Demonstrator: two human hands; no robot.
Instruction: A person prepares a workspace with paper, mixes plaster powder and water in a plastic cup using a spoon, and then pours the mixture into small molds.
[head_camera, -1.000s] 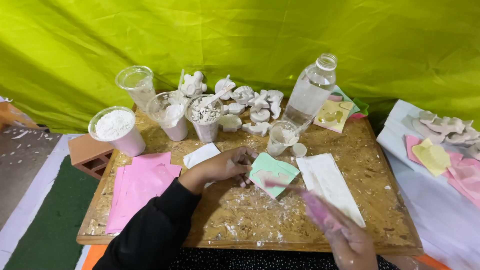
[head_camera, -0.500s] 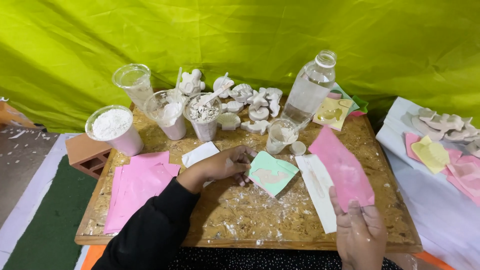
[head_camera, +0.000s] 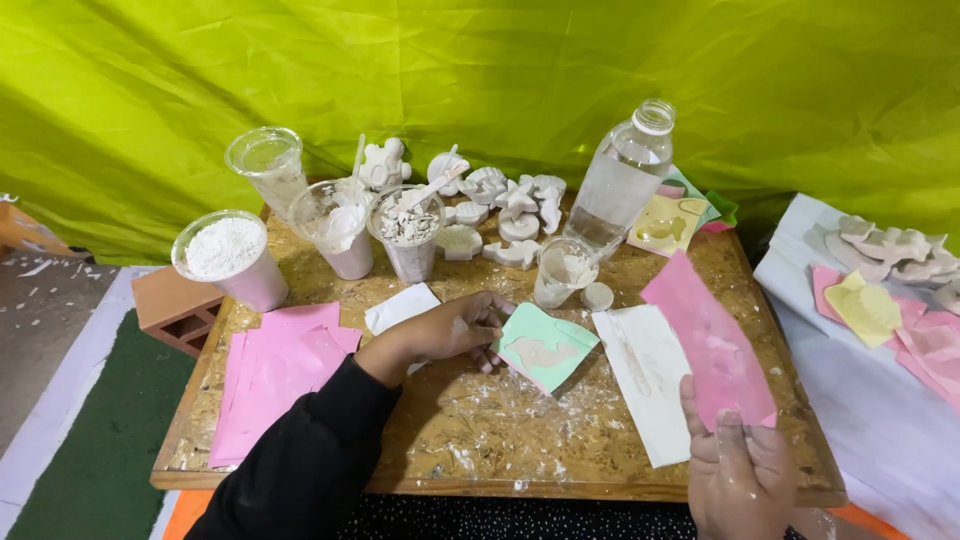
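Observation:
My left hand (head_camera: 455, 329) rests on the wooden table (head_camera: 500, 440), its fingers on the left edge of a mint green mould (head_camera: 545, 347) with a white animal shape set in it. My right hand (head_camera: 738, 472) holds up a pink flat sheet (head_camera: 708, 338) by its lower end, above the table's right side. A white sheet (head_camera: 650, 378) lies flat between the green mould and the pink one. A small white sheet (head_camera: 400, 306) lies just behind my left wrist.
Pink sheets (head_camera: 275, 372) are stacked at the left. Behind stand a cup of white powder (head_camera: 230, 258), several plastic cups (head_camera: 335, 225), white plaster figures (head_camera: 510, 205), a clear bottle (head_camera: 622, 180) and a small glass (head_camera: 562, 271). More casts and moulds (head_camera: 885, 285) lie on a cloth at right.
My right hand has lifted the pink sheet from low at the table's front edge up and to the right. The left hand has stayed on the green mould.

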